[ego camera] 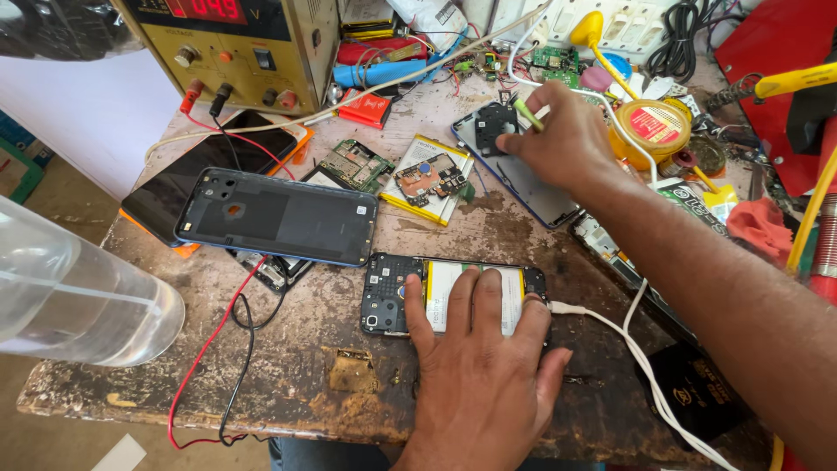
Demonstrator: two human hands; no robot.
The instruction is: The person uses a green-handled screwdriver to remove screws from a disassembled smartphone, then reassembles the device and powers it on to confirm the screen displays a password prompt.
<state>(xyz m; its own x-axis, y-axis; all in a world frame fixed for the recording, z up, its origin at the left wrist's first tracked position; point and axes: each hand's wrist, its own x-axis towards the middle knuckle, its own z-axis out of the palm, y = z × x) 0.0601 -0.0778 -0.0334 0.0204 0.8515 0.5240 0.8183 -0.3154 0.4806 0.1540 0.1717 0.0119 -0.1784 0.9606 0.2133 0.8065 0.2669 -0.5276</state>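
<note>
Lying flat near the front edge of the worn workbench, the opened phone is pinned under the left hand. Its long axis runs left to right, camera end at the left, the end with the white cable plugged in at the right. The left hand is spread, fingers apart, pressed down on the pale battery; nothing is gripped. So the phone sits directly beneath and just ahead of that hand's fingertips.

The right hand is reached far back and to the right, well apart from the opened phone. A small green tool is pinched between its fingers, tip touching a dark plastic cover piece resting on a second phone frame. That frame lies slantwise, just under the hand.

Between the two hands a loose circuit board on a yellow-edged battery is seen. A blue back cover lies to the left, by a power supply with red and black leads.
</note>
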